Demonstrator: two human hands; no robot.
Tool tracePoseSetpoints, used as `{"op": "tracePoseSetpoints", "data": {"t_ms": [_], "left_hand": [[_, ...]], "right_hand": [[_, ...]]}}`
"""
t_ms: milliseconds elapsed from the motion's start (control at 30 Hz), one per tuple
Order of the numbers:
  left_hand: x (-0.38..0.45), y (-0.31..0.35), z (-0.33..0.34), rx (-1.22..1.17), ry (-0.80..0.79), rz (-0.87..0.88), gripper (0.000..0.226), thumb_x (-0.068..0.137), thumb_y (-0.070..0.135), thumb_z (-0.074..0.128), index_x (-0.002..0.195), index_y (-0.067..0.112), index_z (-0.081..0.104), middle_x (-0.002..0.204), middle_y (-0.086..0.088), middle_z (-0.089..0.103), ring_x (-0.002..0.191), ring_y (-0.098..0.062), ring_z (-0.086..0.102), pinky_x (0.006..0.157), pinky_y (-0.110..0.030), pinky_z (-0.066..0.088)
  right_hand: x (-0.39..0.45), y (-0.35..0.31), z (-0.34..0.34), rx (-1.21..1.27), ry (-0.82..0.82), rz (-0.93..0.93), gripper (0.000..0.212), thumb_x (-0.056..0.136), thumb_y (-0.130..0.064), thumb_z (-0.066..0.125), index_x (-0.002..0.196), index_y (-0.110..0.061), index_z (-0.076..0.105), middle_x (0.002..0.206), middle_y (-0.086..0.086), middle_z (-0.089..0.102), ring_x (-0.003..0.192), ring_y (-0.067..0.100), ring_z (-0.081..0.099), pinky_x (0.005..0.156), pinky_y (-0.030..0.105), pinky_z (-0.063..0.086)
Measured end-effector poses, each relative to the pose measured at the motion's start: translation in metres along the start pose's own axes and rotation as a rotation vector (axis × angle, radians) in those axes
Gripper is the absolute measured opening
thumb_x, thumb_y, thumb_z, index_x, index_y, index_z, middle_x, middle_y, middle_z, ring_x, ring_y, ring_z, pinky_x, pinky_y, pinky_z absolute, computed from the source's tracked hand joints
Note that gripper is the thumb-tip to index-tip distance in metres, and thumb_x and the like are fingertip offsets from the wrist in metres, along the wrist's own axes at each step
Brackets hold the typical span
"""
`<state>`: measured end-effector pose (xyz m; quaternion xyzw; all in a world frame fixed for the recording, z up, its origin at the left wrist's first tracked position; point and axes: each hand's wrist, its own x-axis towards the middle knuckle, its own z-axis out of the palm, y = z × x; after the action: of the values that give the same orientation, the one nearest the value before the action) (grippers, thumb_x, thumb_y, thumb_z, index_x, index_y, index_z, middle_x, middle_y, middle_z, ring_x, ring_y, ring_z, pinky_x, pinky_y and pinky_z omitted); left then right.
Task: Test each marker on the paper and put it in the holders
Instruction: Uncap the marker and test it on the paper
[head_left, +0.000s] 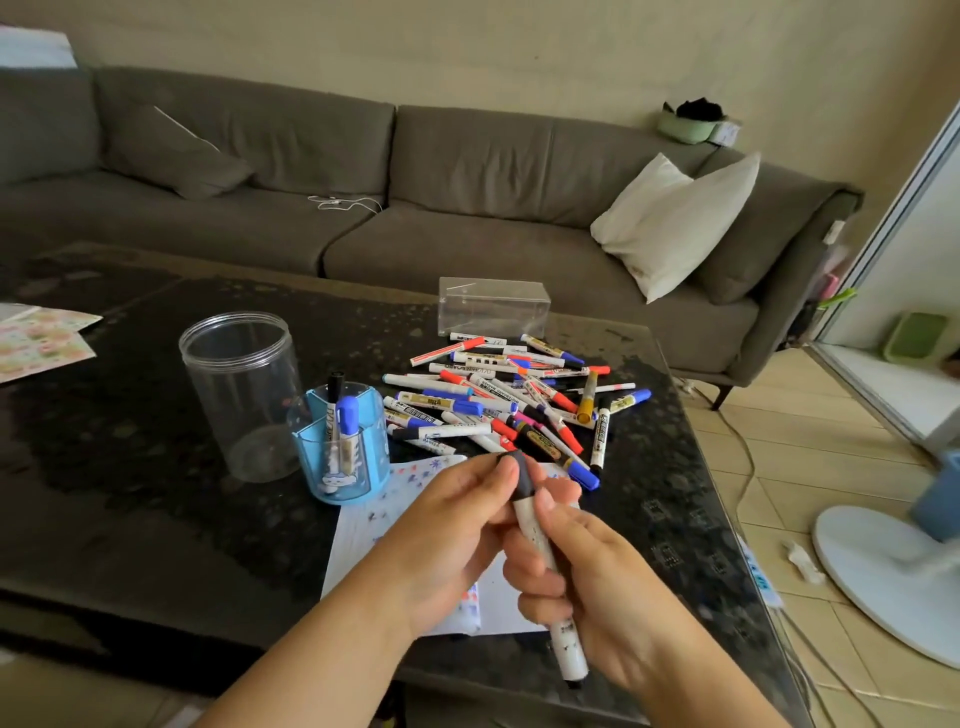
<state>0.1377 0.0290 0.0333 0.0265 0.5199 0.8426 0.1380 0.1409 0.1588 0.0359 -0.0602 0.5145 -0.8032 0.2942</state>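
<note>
Step in hand, as judged: cap handling on one marker (540, 540), held over the paper (363, 525) at the near table (156, 519) edge. Whether the cap (519, 475) is coming off or going on cannot be told.

Right hand (582, 582): fingers curled round the white barrel, thumb laid along it. Left hand (457, 525): thumb and fingertips pinch the black cap at the upper end.

Procedure:
1. Keep the barrel fixed in the right hand; move only the cap.
2. Pull or push in line with the barrel. A sideways force may bend the tip.
3. If capping, press until seated, so the tip does not dry.
4. Test on a bare area of the paper; its near-left part already carries marks.

Count, near to far:
- Markers in hand: one.
- Paper: one sheet, partly hidden by the hands.
- Blue holder (340, 457): one, just left of the paper, containing two markers, one black-capped and one blue-capped.
- Round clear jar (239, 395): one, no markers seen in it.
- Pile (509, 405): loose markers, overlapping; exact count cannot be told, roughly thirty.
- Clear box (493, 306): one, beyond the pile, apparently holding none.
</note>
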Motion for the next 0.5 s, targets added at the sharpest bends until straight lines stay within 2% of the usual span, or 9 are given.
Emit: {"op": "tracePoseSetpoints", "data": {"t_ms": [67, 100, 133, 200, 267, 367, 467, 500], "left_hand": [[-0.004, -0.001, 0.006, -0.025, 0.05, 0.01, 0.023, 0.085, 0.026, 0.048, 0.087, 0.007, 0.062, 0.102, -0.014, 0.071, 0.079, -0.016, 0.071, 0.067, -0.022, 0.053], [-0.005, -0.002, 0.008, -0.02, 0.096, 0.014, 0.022, 0.088, 0.023, 0.048, 0.086, 0.007, 0.063, 0.1, -0.014, 0.072, 0.076, -0.015, 0.071, 0.067, -0.022, 0.053], [-0.004, -0.003, 0.01, -0.011, 0.143, 0.021, 0.022, 0.09, 0.021, 0.048, 0.085, 0.006, 0.063, 0.099, -0.014, 0.072, 0.08, -0.016, 0.071, 0.072, -0.024, 0.054], [0.0, -0.004, 0.01, 0.005, 0.275, 0.04, 0.023, 0.092, 0.019, 0.049, 0.08, 0.007, 0.064, 0.096, -0.014, 0.073, 0.089, -0.019, 0.07, 0.084, -0.032, 0.053], [0.002, -0.001, 0.004, 0.015, 0.385, 0.062, 0.022, 0.093, 0.021, 0.051, 0.079, 0.008, 0.063, 0.094, -0.011, 0.074, 0.092, -0.016, 0.07, 0.097, -0.038, 0.046], [0.002, 0.003, -0.005, 0.02, 0.449, 0.075, 0.017, 0.091, 0.026, 0.055, 0.087, 0.012, 0.064, 0.096, -0.003, 0.074, 0.097, -0.01, 0.068, 0.104, -0.035, 0.04], [0.001, -0.003, -0.016, 0.15, 0.544, 0.06, 0.019, 0.087, 0.036, 0.059, 0.094, 0.021, 0.069, 0.099, 0.005, 0.073, 0.099, -0.009, 0.065, 0.099, -0.035, 0.045], [0.001, -0.006, -0.02, 0.216, 0.589, 0.049, 0.023, 0.085, 0.04, 0.061, 0.097, 0.023, 0.07, 0.101, 0.006, 0.071, 0.099, -0.01, 0.064, 0.098, -0.036, 0.046]], "right_hand": [[-0.005, 0.001, 0.003, -0.1, 0.025, -0.037, 0.049, 0.097, -0.03, 0.037, 0.06, -0.018, 0.066, 0.054, -0.001, 0.038, 0.045, 0.006, 0.024, 0.039, 0.015, 0.022], [-0.005, 0.003, 0.003, -0.184, 0.063, -0.069, 0.047, 0.099, -0.029, 0.036, 0.064, -0.015, 0.064, 0.055, 0.0, 0.038, 0.044, 0.006, 0.023, 0.04, 0.016, 0.022], [-0.005, 0.005, 0.002, -0.328, 0.117, -0.117, 0.043, 0.1, -0.028, 0.037, 0.068, -0.012, 0.06, 0.055, 0.0, 0.037, 0.044, 0.006, 0.024, 0.042, 0.018, 0.023], [-0.006, 0.012, -0.002, -0.786, 0.231, -0.248, 0.037, 0.099, -0.032, 0.042, 0.071, -0.011, 0.052, 0.054, -0.004, 0.041, 0.045, 0.007, 0.031, 0.048, 0.021, 0.027], [-0.007, 0.02, -0.007, -1.116, 0.313, -0.316, 0.034, 0.096, -0.035, 0.046, 0.074, -0.011, 0.053, 0.057, -0.001, 0.049, 0.052, 0.008, 0.041, 0.051, 0.019, 0.031], [-0.01, 0.024, -0.009, -1.15, 0.336, -0.29, 0.035, 0.096, -0.039, 0.045, 0.078, -0.012, 0.058, 0.06, -0.001, 0.055, 0.055, 0.005, 0.046, 0.053, 0.016, 0.035], [-0.006, 0.02, -0.011, -1.025, 0.291, -0.204, 0.033, 0.099, -0.032, 0.041, 0.085, -0.011, 0.062, 0.056, -0.01, 0.055, 0.052, 0.003, 0.047, 0.057, 0.023, 0.042], [-0.004, 0.019, -0.011, -0.957, 0.273, -0.173, 0.027, 0.1, -0.027, 0.041, 0.093, -0.014, 0.063, 0.058, -0.012, 0.058, 0.054, 0.003, 0.049, 0.059, 0.022, 0.044]]}}
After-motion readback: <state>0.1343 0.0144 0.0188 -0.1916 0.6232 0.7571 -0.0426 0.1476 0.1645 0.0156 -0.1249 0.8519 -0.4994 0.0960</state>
